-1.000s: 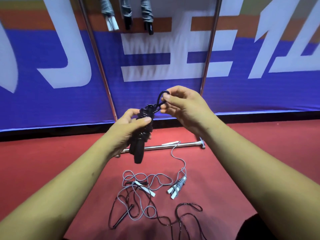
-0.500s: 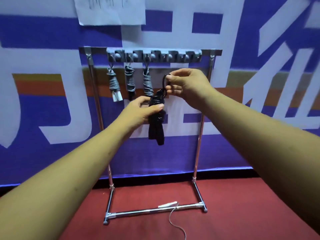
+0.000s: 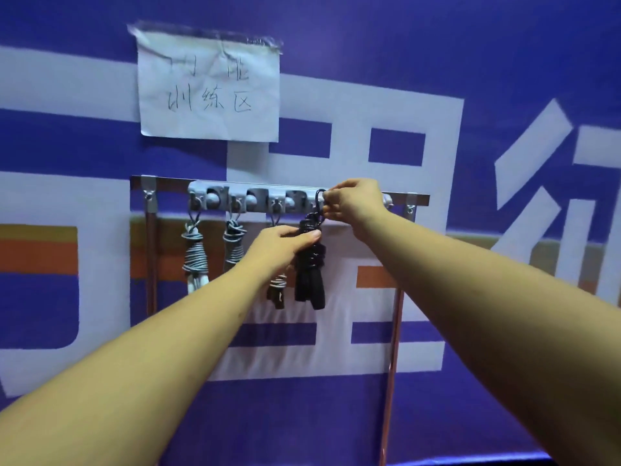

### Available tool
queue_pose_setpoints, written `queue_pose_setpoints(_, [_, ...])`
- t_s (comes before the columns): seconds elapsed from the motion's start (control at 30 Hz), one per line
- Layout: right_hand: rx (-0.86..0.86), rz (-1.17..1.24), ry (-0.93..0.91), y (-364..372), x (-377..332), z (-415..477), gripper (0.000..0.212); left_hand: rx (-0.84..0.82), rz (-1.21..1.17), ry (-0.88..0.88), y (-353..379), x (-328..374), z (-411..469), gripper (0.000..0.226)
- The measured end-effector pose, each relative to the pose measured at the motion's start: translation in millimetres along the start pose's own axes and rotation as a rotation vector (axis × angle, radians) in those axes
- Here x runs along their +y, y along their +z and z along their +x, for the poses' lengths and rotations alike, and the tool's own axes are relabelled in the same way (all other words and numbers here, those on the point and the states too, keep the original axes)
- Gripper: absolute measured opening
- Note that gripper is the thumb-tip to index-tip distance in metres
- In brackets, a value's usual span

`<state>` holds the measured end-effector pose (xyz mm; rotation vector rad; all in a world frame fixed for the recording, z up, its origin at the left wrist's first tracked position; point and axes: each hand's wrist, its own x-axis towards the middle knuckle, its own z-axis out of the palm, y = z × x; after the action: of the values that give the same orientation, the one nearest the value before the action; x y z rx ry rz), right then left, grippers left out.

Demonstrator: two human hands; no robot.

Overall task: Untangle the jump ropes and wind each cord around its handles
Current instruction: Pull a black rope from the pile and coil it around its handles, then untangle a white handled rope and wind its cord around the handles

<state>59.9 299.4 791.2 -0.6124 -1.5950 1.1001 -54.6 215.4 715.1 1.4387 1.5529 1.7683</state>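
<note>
A black jump rope [image 3: 311, 264] below a pale grey hook rail [image 3: 255, 194]; grey-and-white striped ropes [image 3: 196, 255] below its left end. Behind the rail, blue banner [image 3: 504, 45], white lettering [image 3: 353, 112], orange band [image 3: 37, 257].

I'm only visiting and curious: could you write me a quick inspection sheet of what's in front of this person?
Surface: no table or floor in view; work happens at a grey hook bar on a metal rack.
Job's things: black wound jump rope held up at the bar; left of it hang a grey-and-white rope, a grey rope and a third rope, partly hidden.
Clutter: nothing seen.
Hands: left hand grips the black bundle; right hand pinches its top loop at the bar.
Cables: nothing seen.
Surroundings: blue banner with white characters; taped paper note.
</note>
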Motion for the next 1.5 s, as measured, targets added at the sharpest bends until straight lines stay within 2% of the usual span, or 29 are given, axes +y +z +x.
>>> queue_pose_setpoints(0.3, [0.121,-0.084,0.073,19.0,28.5,75.3,0.020,0.120,0.072,-0.036,-1.5,-24.8,68.6,0.032])
queue_pose_setpoints(0.43, [0.089,-0.096,0.093,21.9,50.2,74.6,0.015,0.114,0.109,-0.088,1.3,-44.2,72.9,0.041])
queue_pose_setpoints(0.53, [0.054,-0.103,0.030,20.1,69.6,68.2,0.023,0.105,0.166,-0.080,3.6,-56.7,67.7,0.031])
queue_pose_setpoints(0.63, [0.034,-0.191,-0.016,15.4,91.3,49.5,0.030,0.060,0.197,-0.083,7.5,-68.2,55.5,0.037])
queue_pose_setpoints(0.7, [0.007,-0.205,0.038,8.4,116.7,26.2,0.023,0.037,0.138,-0.170,12.0,-83.4,40.4,0.032])
queue_pose_setpoints(0.77, [-0.001,-0.225,0.106,-0.9,150.3,0.6,0.017,-0.030,0.104,-0.251,15.1,-99.5,19.5,0.015])
queue_pose_setpoints(0.83, [0.015,-0.267,0.203,-10.7,191.2,-29.1,0.022,-0.115,0.152,-0.310,18.6,-121.8,-5.8,0.009])
queue_pose_setpoints(0.9, [-0.008,-0.268,0.335,-18.8,237.3,-62.7,0.031,-0.198,0.215,-0.358,23.5,-151.3,-35.1,0.011])
queue_pose_setpoints(1.0, [-0.046,-0.337,0.471,-24.6,287.8,-113.1,0.026,-0.289,0.288,-0.445,30.7,-193.1,-76.0,0.012])
queue_pose_setpoints(1.07, [-0.073,-0.357,0.570,-27.9,317.5,-158.2,0.030,-0.346,0.330,-0.513,37.9,-224.9,-115.0,0.013])
queue_pose_setpoints(1.23, [-0.227,-0.401,0.810,-30.1,391.0,-278.5,0.028,-0.450,0.352,-0.738,46.4,-307.0,-227.3,0.013])
queue_pose_setpoints(1.4, [-0.342,-0.519,0.927,-36.2,449.2,-370.9,0.026,-0.560,0.399,-0.937,41.6,-379.0,-320.9,0.022])
queue_pose_setpoints(1.5, [-0.479,-0.630,0.973,-34.0,489.7,-424.0,0.021,-0.590,0.441,-1.013,34.8,-416.9,-368.1,0.023])
